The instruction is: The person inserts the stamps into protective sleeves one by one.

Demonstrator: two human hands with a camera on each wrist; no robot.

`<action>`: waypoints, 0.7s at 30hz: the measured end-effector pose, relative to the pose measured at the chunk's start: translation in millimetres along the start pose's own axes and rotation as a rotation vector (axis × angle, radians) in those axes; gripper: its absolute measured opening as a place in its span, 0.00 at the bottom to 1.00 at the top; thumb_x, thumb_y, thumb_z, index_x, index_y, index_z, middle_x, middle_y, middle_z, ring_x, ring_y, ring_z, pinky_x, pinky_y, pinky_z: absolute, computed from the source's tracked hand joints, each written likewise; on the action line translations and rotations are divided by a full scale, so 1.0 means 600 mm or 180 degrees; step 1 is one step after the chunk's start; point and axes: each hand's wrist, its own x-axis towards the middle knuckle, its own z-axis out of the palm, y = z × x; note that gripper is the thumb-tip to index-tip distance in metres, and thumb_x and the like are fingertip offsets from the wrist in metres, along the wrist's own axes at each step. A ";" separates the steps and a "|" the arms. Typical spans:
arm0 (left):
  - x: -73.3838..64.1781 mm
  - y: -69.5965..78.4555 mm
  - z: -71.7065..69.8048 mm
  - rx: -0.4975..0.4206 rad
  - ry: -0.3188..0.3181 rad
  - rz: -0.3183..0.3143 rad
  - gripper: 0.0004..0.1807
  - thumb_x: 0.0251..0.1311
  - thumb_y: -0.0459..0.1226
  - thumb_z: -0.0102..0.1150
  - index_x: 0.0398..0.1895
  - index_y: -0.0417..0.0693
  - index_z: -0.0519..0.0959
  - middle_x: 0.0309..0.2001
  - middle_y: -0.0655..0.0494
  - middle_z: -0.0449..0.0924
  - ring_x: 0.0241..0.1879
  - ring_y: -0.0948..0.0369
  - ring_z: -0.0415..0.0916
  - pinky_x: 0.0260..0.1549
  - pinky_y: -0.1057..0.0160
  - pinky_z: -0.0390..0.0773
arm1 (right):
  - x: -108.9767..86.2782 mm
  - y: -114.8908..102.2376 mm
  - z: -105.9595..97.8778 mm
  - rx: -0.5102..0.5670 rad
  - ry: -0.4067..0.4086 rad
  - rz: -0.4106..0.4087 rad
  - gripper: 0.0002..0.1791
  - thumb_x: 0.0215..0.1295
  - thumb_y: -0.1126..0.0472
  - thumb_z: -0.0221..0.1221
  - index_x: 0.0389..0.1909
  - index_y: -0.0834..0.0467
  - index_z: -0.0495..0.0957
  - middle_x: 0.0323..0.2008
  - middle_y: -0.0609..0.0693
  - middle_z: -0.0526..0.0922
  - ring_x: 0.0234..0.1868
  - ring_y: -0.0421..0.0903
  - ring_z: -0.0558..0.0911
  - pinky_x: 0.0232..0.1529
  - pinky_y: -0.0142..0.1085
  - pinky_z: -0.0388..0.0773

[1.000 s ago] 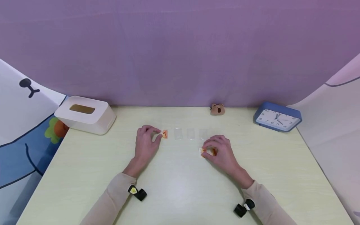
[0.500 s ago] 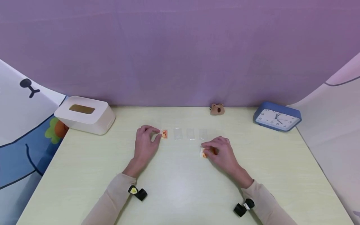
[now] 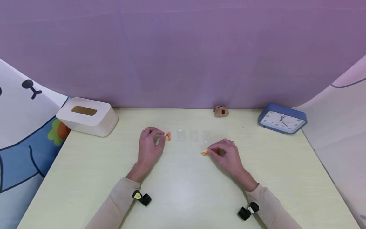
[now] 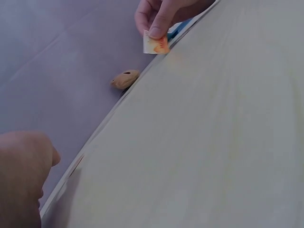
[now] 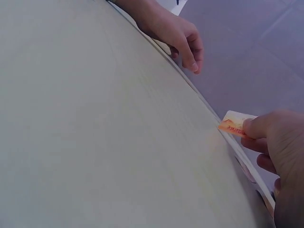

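My right hand (image 3: 226,156) pinches a small orange-and-white printed card (image 5: 236,124) between thumb and fingers. The card is held above the table and tilted, so only a narrow part shows in the head view. Left of centre, my left hand (image 3: 150,144) has thumb and index fingertips right at the left edge of another orange printed card (image 3: 168,136), which lies flat. Those two fingertips are apart. To the right of the flat card lie three clear rectangular pieces (image 3: 194,136) in a row. In the left wrist view the flat card is a thin orange sliver (image 4: 76,165).
A white tissue box (image 3: 88,117) stands at the back left of the pale table (image 3: 177,190). A brown koala-shaped item (image 3: 221,111) sits by the back edge, and a blue clock (image 3: 282,119) at the back right. A purple backdrop (image 3: 183,57) rises behind.
The right hand's thumb and fingers have come closer together on the card, which has tilted so less of its face shows. The left hand stays by the flat card.
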 end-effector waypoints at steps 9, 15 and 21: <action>-0.003 0.007 0.009 0.0033 -0.0061 0.0553 0.08 0.65 0.32 0.77 0.45 0.40 0.91 0.47 0.46 0.88 0.52 0.44 0.80 0.58 0.43 0.77 | -0.001 -0.006 -0.004 0.0056 0.0121 0.0344 0.08 0.61 0.69 0.80 0.36 0.56 0.92 0.31 0.45 0.89 0.34 0.46 0.79 0.47 0.38 0.66; -0.010 0.015 0.020 0.0095 -0.0447 0.0949 0.13 0.69 0.35 0.75 0.54 0.42 0.91 0.51 0.47 0.89 0.56 0.46 0.81 0.63 0.42 0.77 | -0.002 -0.009 -0.004 0.0113 0.0151 0.0512 0.07 0.64 0.69 0.79 0.38 0.56 0.92 0.35 0.46 0.89 0.35 0.47 0.77 0.41 0.37 0.69; -0.021 0.021 0.025 0.0383 -0.0986 0.1162 0.22 0.77 0.44 0.68 0.68 0.45 0.86 0.64 0.48 0.84 0.68 0.44 0.72 0.67 0.39 0.70 | -0.005 -0.008 -0.003 0.0153 0.0163 0.0613 0.06 0.65 0.68 0.78 0.39 0.56 0.92 0.35 0.47 0.88 0.35 0.47 0.77 0.39 0.36 0.70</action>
